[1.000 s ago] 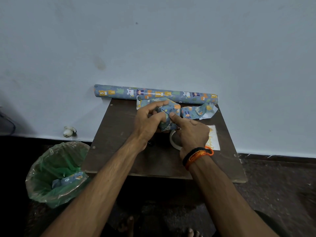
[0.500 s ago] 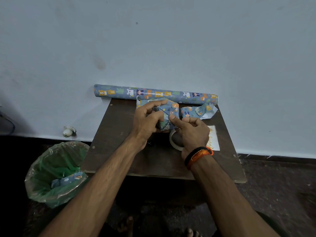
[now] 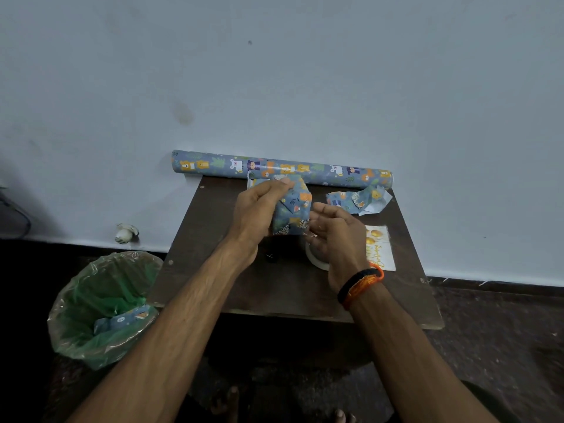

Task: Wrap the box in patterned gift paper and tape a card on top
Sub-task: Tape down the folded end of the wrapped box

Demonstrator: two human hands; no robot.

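Observation:
A small box [image 3: 293,210] covered in blue animal-print gift paper is held above the dark wooden table [image 3: 232,288]. My left hand [image 3: 259,209] grips it from the left, fingers curled over its top edge. My right hand [image 3: 334,233] sits just right of the box with fingers loosely curled, its fingertips close to the box's lower right corner; whether it pinches anything I cannot tell. A white card [image 3: 380,247] with yellow print lies on the table to the right. A tape roll [image 3: 317,261] lies partly hidden under my right hand.
The paper roll [image 3: 280,169] lies along the wall at the table's back edge. A crumpled paper offcut [image 3: 357,199] sits at the back right. A green-lined bin [image 3: 100,306] with a paper scrap stands on the floor at the left.
My left hand has lifted and turned the box upright. My right hand has come off the folded flap and drawn back a little to the right.

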